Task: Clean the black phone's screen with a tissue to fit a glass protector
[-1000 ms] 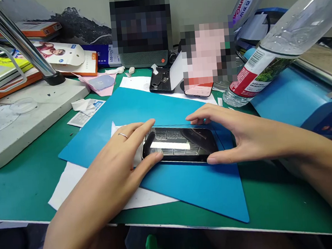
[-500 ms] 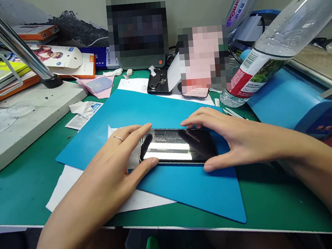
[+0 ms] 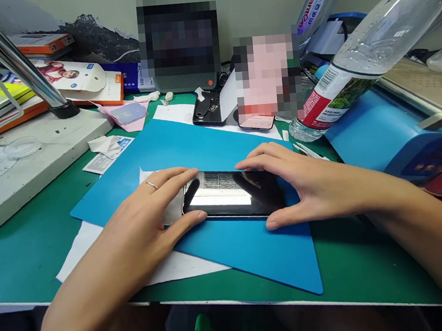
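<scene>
A smartphone [image 3: 229, 198] with a dark glossy screen lies sideways over a blue mat [image 3: 204, 141], screen up, with bright reflections on its glass. My left hand [image 3: 148, 217], a ring on one finger, grips the phone's left end, thumb on the near edge and fingers on the far edge. At the other end, my right hand [image 3: 302, 184] holds it the same way, fingertips at the far long edge and thumb at the near one. White paper [image 3: 190, 265] sticks out from under the mat. Whether the phone rests flat or is slightly raised, I cannot tell.
A tilted plastic bottle [image 3: 328, 96] and a blue machine [image 3: 374, 128] stand at the right. To the left are a white lamp base [image 3: 52, 158] and stacked boxes [image 3: 111, 87]. Behind the mat lie a black phone [image 3: 209, 115] and a pixelated upright screen [image 3: 178, 36].
The reflections on the phone's screen have changed shape. Both hands keep their hold on its ends, and the whole view has shifted slightly.
</scene>
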The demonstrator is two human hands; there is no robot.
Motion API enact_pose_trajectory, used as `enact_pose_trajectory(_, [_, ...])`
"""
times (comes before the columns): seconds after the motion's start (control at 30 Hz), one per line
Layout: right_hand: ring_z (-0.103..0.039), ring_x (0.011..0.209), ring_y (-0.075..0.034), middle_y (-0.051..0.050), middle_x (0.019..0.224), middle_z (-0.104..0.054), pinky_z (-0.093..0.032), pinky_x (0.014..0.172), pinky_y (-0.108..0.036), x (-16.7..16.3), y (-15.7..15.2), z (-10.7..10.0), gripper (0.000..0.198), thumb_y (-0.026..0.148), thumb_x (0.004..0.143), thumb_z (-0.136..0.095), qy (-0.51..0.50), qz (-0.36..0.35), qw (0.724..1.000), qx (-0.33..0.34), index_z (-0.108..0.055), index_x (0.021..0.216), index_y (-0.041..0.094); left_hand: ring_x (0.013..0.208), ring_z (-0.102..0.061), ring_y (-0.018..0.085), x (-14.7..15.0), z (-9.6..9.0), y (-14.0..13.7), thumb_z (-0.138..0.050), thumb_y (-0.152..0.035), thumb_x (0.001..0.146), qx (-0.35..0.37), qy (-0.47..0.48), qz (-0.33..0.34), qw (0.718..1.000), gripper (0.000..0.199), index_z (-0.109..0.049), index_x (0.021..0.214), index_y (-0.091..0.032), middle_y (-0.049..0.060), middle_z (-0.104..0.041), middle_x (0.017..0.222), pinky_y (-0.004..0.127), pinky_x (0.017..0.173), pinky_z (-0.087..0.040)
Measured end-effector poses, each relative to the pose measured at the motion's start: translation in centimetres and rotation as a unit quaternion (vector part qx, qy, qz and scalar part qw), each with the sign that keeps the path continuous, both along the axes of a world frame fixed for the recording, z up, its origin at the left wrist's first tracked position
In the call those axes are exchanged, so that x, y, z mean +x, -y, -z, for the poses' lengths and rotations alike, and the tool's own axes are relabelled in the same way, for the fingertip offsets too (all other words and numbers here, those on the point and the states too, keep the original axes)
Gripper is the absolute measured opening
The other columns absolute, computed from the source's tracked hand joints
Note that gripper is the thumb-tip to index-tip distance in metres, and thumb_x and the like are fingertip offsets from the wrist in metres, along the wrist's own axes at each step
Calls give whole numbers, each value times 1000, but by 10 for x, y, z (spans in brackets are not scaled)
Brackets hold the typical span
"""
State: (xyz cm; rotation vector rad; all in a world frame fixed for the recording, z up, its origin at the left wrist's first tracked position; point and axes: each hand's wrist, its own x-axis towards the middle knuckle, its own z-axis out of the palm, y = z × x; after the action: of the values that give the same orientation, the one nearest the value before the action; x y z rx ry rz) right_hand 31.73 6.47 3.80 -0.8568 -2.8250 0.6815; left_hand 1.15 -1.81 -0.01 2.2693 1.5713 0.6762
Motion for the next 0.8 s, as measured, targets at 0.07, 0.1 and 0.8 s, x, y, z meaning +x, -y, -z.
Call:
enact_pose_trajectory(0.07, [-58, 130, -34, -16, 143, -58, -51, 108, -47, 1, 0, 0, 92, 63, 79, -84, 3, -3, 1000, 7, -52, 154, 19, 134, -63, 30, 0, 0, 0, -62, -63, 102, 2, 0, 0, 1000, 55, -57, 150, -36, 1, -63, 153, 45, 108, -54])
enact_pose_trajectory(0.1, [-58, 129, -35, -16, 143, -58, -51, 108, -48, 1, 1, 0, 92, 63, 79, -84, 3, -3, 1000, 7, -52, 154, 21, 135, -63, 30, -1, 0, 0, -62, -63, 102, 3, 0, -1, 1000, 55, -57, 149, -37, 1, -63, 153, 44, 108, -54])
enact_pose_trajectory(0.8, [-58, 126, -34, -15, 141, -57, -52, 104, -47, -2, 3, 2, 88, 60, 79, -85, -3, -1, 1000, -2, -54, 153, 22, 139, -63, 33, -4, -1, 0, -60, -72, 98, 7, 4, -9, 1000, 55, -62, 144, -43, -2, -67, 152, 62, 128, -34])
